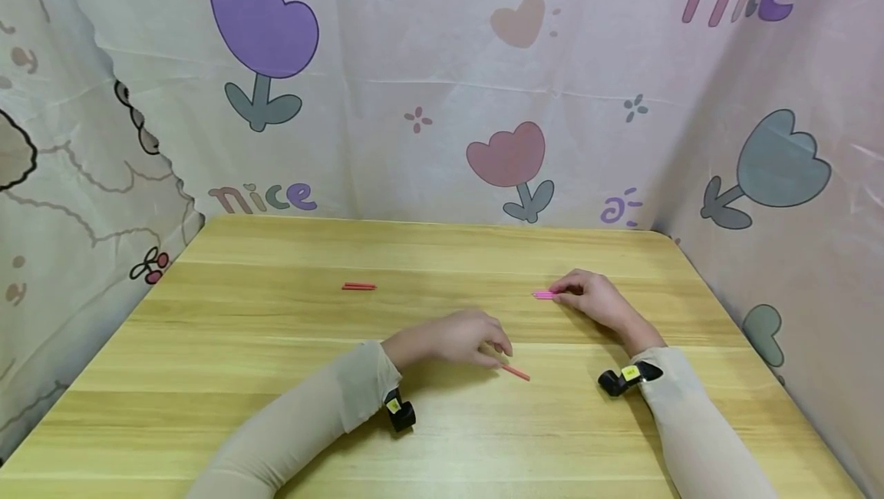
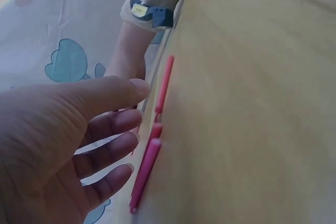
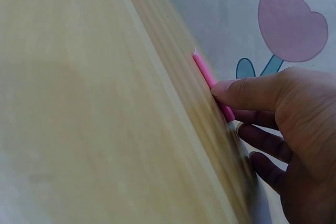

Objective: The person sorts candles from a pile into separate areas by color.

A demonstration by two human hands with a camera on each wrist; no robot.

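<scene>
My right hand (image 1: 587,295) pinches a pink coloured pencil (image 3: 205,72) between thumb and fingers, low at the tabletop; its pale tip points away from the hand. From the head view, two pink pencils seem to lie side by side there. My left hand (image 1: 466,338) hovers low over the middle of the table, fingers loosely bent and spread from the thumb. An orange-red pencil (image 1: 516,372) lies right at its fingertips. In the left wrist view, a red pencil (image 2: 165,85) and a pink one (image 2: 146,174) lie beyond those fingers, with another red end between them.
Two red pencils (image 1: 359,286) lie side by side further back on the left of the wooden table (image 1: 276,253). A printed cloth (image 1: 387,23) hangs behind the table and along both sides. Each sleeve cuff carries a small black camera (image 1: 400,411).
</scene>
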